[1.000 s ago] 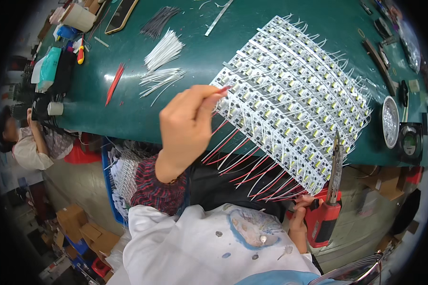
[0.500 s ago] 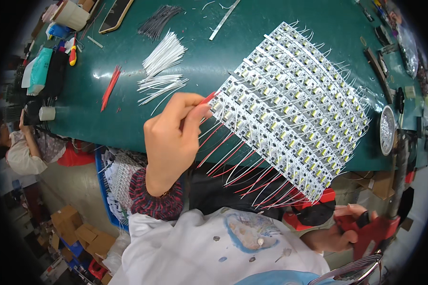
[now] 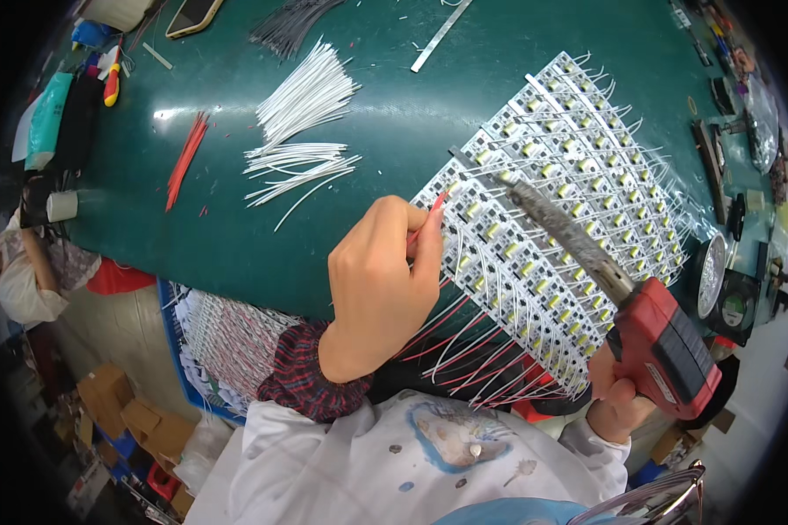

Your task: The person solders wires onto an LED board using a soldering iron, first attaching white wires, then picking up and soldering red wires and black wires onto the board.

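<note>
My left hand [image 3: 381, 284] pinches a short red wire [image 3: 439, 202] at the left corner of a panel of small white LED boards [image 3: 517, 254]. White wires rise from the panel's rows, and red and white ones hang off its near edge. My right hand [image 3: 617, 402] grips a soldering gun [image 3: 665, 350] with a red and black body. Its dark, crusted barrel reaches over the panel, and the tip points up and left toward the left hand's corner. Whether the tip touches anything cannot be made out.
Bundles of white wires [image 3: 306, 96], red wires [image 3: 186, 162] and dark wires [image 3: 293, 24] lie on the green table [image 3: 228, 236]. A metal dish [image 3: 711, 276] stands at the right. Below the table edge, a blue crate [image 3: 177, 350] holds more wired panels. Another person [image 3: 31, 271] sits far left.
My right hand has brought the soldering gun up from the lower right to over the panel. The left hand still pinches red wire at the panel's corner; the view has shifted somewhat.
</note>
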Tool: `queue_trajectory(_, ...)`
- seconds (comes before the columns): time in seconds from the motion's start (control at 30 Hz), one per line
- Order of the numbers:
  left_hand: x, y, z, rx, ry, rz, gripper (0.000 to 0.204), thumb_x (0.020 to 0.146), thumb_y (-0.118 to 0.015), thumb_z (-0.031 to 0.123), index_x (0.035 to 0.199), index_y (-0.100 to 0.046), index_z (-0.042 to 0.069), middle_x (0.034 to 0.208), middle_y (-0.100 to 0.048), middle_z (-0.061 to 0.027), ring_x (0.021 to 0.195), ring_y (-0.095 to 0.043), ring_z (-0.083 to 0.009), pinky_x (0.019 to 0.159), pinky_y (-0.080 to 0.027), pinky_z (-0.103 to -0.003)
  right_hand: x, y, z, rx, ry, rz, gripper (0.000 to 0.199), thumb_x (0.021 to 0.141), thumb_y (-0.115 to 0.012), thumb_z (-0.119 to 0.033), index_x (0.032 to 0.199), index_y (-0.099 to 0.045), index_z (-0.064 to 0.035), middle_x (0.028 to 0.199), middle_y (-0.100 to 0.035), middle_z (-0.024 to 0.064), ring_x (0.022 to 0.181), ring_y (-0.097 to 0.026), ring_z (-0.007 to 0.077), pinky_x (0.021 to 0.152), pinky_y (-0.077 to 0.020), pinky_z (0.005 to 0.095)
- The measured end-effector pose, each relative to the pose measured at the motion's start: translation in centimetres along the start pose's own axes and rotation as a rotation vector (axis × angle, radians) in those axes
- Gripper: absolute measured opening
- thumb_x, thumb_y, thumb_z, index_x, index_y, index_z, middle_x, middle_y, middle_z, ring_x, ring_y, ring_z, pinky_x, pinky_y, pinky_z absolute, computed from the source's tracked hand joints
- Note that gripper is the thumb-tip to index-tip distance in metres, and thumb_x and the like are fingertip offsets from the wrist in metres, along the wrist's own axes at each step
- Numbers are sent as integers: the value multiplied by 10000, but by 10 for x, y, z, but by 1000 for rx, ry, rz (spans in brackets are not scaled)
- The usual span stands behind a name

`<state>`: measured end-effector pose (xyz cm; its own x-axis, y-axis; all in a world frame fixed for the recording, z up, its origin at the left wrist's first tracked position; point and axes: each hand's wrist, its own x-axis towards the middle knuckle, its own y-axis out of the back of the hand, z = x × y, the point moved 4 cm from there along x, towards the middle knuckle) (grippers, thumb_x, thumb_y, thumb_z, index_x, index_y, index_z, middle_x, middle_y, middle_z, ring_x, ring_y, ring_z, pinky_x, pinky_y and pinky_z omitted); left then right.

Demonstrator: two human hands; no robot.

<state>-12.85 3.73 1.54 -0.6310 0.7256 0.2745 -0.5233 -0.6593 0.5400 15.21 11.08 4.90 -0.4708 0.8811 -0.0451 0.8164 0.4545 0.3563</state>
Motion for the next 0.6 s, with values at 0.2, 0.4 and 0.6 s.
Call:
queue_trajectory(0.2, 2, 1, -3, 50, 27, 34, 165, 785, -669, -6, 718, -523, 33, 623, -520, -64, 480, -501, -191, 442, -385, -298, 20, -29, -6, 305, -155, -138, 696, 807, -658, -446, 1203, -457, 90, 554, -477, -8, 424, -426, 79, 409, -313, 218)
queue_trajectory(0.4, 3, 1, -7, -15, 93, 29, 155, 766, -683, -20, 727, -543, 33, 622, -533, -58, 465, -499, -175, 424, -376, -290, 23, -32, 0, 346, -188, -223, 835, 785, -628, -610, 1173, -437, 105, 447, -410, -23, 340, -381, 75, 353, -286, 217)
queue_trajectory(0.6, 3, 1, -7, -1, 81, 15, 153, 754, -690, -25, 726, -551, 31, 621, -536, -57, 464, -500, -170, 423, -377, -284, 22, -33, 2, 348, -239, -203, 792, 765, -657, -591, 1116, -467, 92, 458, -433, -2, 350, -399, 81, 356, -312, 226)
